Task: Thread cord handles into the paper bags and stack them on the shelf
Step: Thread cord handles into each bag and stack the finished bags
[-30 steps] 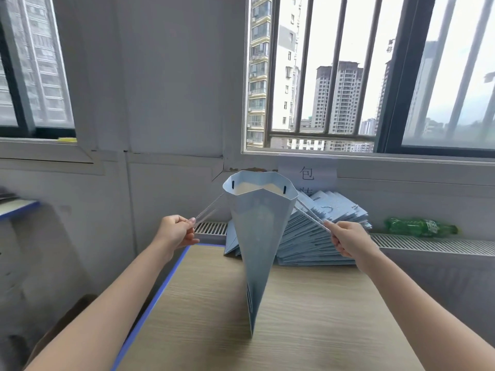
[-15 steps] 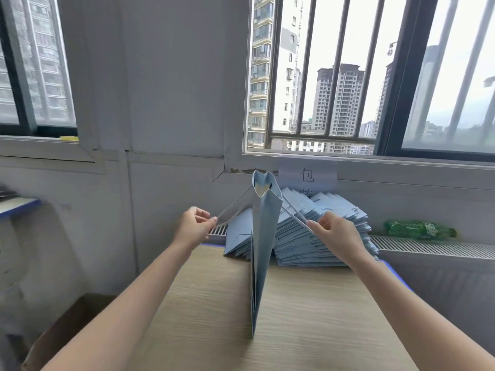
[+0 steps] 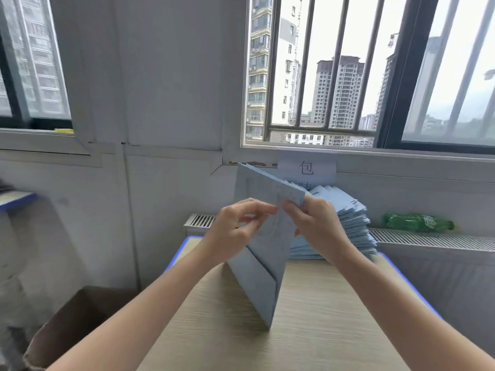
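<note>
Pale-blue paper is what both hands meet on: the left hand (image 3: 235,231) comes in from the left, its thumb and forefinger pinching the flattened paper bag (image 3: 267,253) near its upper edge, and the right hand (image 3: 316,226) pinches the same spot from the other side. Below that grip the bag's long axis runs down to the wooden table (image 3: 308,330), upright and leaning slightly left. Beyond the right hand's grip, slightly nearer it than the left, lies the stack of blue bags (image 3: 345,223).
</note>
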Tool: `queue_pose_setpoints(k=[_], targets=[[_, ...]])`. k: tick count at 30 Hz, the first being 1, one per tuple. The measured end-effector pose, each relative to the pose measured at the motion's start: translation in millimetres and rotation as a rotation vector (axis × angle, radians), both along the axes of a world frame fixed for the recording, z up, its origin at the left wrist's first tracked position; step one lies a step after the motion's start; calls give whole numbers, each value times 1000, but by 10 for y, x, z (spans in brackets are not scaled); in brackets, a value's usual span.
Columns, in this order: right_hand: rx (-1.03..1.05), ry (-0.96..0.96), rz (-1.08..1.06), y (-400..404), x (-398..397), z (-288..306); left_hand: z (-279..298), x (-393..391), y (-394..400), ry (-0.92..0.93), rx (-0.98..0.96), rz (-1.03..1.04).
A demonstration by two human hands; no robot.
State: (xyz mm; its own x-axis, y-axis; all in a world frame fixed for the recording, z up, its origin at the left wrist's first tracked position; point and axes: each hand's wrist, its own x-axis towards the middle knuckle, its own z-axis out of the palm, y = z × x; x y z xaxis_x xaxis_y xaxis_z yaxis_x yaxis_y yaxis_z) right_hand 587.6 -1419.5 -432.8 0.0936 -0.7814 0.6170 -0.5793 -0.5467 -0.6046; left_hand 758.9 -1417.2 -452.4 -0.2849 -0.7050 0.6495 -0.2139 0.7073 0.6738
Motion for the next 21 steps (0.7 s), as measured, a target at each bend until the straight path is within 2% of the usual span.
queue_pose_setpoints(k=[2, 5, 7, 9, 10, 11, 13, 14, 15, 18, 21], targets=[[36, -196, 9, -41, -79, -12, 25, 55, 10, 59, -4, 84], [176, -491, 214, -50, -249, -67, 17, 184, 20, 70, 21, 164], [330, -593, 258, -79, -367, -237, -67, 253, 35, 42, 71, 161], [487, -601, 180, -158, -456, -564, -251, 310, 18, -58, 143, 204], [551, -506, 78, -210, -512, -757, -377, 336, -8, -147, 174, 257], [619, -306, -78, -260, -582, -937, -514, 361, -42, -247, 209, 314], [782, 288, -337, -290, -706, -1208, -788, 394, -110, -418, 307, 400], [787, 536, -414, -274, -740, -1272, -896, 389, -130, -480, 360, 430], [717, 674, -441, -265, -733, -1273, -975, 365, -152, -524, 392, 449], [405, 740, -286, -280, -457, -1157, -1095, 140, -228, -563, 357, 393], [345, 813, -76, -318, -71, -1265, -1264, -165, -272, -761, 300, 372]])
